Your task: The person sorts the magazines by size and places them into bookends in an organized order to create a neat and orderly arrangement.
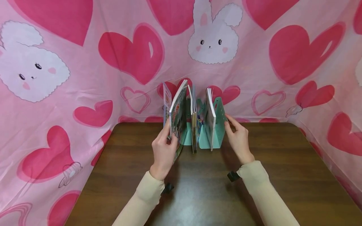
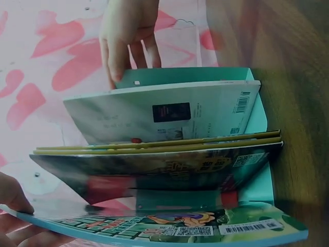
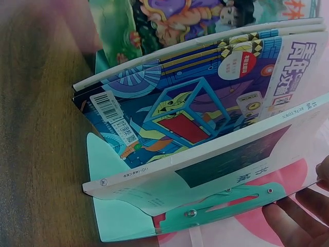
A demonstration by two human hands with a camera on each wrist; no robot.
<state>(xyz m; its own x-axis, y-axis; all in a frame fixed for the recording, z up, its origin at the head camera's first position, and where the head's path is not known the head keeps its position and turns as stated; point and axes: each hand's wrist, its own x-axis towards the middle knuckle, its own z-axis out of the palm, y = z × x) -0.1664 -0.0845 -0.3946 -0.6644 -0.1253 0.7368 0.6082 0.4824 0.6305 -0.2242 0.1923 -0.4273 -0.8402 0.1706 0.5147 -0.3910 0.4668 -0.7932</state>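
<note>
In the head view my left hand (image 1: 164, 149) pinches the near edge of a green-covered magazine (image 1: 177, 117), thumb on its right side. That magazine stands upright at the left end of a row. My right hand (image 1: 238, 139) grips the edge of a mint-green metal bookend (image 1: 220, 122) at the right end, thumb inside the panel and fingers outside. Against the bookend stands a white-spined magazine (image 3: 216, 159), and left of it a few thin magazines (image 3: 175, 103) stand together. Gaps separate the groups.
The row stands at the back of a dark wooden table (image 1: 198, 191). Behind it hangs a pink cloth (image 1: 181, 53) with hearts and rabbits. A mint base plate (image 1: 205, 144) lies under the magazines. Dark wrist cameras (image 1: 233, 176) sit on both wrists.
</note>
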